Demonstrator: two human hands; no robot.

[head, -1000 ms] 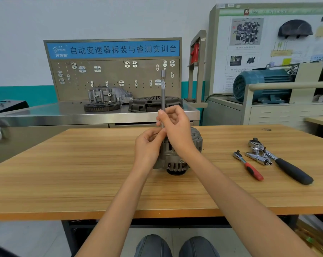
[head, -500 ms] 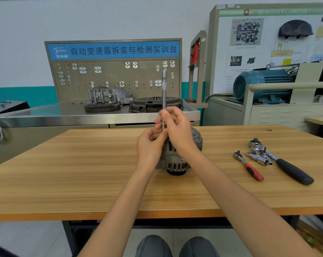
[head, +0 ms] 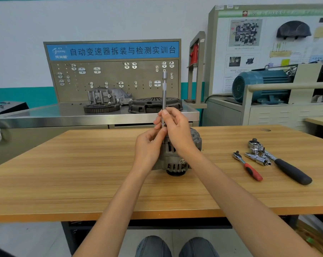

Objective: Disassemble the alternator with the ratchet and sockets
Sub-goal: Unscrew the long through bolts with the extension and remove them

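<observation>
A grey alternator point(head: 177, 160) stands in the middle of the wooden table point(head: 64, 175). A long silver extension bar point(head: 164, 93) rises upright from its top. My right hand point(head: 177, 130) pinches the bar's lower part between thumb and fingers. My left hand point(head: 149, 145) pinches the bar's bottom end just above the alternator. Where the bar meets the alternator is hidden by my fingers. A small red-handled ratchet point(head: 247, 166), a large black-handled ratchet point(head: 285, 166) and loose chrome sockets point(head: 257, 158) lie on the table to the right.
Behind the table stands a steel bench point(head: 45, 115) with a pegboard point(head: 112, 80), a gear housing point(head: 107, 97) and a clutch plate point(head: 155, 104). A blue electric motor point(head: 260, 86) sits on a cabinet at the right. My knees point(head: 175, 245) show below the table's front edge.
The fingers of both hands have shifted slightly on the bar. The bar stays upright in the same place.
</observation>
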